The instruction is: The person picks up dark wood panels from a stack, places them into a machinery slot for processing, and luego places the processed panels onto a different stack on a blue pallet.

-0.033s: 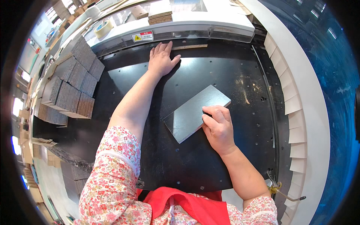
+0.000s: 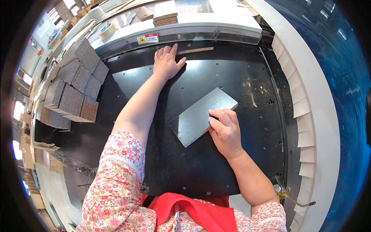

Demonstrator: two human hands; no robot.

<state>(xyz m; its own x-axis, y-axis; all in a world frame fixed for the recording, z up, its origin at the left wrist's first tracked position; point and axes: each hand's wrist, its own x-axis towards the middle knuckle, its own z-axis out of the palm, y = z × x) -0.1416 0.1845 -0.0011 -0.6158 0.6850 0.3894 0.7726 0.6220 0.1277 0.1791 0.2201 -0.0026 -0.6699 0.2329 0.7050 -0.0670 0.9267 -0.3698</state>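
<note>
My left hand (image 2: 166,63) lies flat at the far side of the black work table (image 2: 201,166), fingers spread, holding nothing. Just right of its fingertips is a thin, pale wooden strip (image 2: 196,50), close to the far rail. My right hand (image 2: 226,133) is closed at the right edge of a grey rectangular board (image 2: 203,114), its thumb and curled forefinger at that edge. The board lies slantwise at the middle of the table, and its upper face catches the light. My remaining right fingers are folded under and partly hidden.
Stacks of cut grey boards (image 2: 73,92) stand at the left. Beyond the far rail (image 2: 193,33), a white ledge bears a tape roll (image 2: 107,30) and small board pieces (image 2: 165,13). Sawdust (image 2: 253,94) marks the table's right. White flaps (image 2: 301,104) line the right side, near a bent metal rod (image 2: 297,201).
</note>
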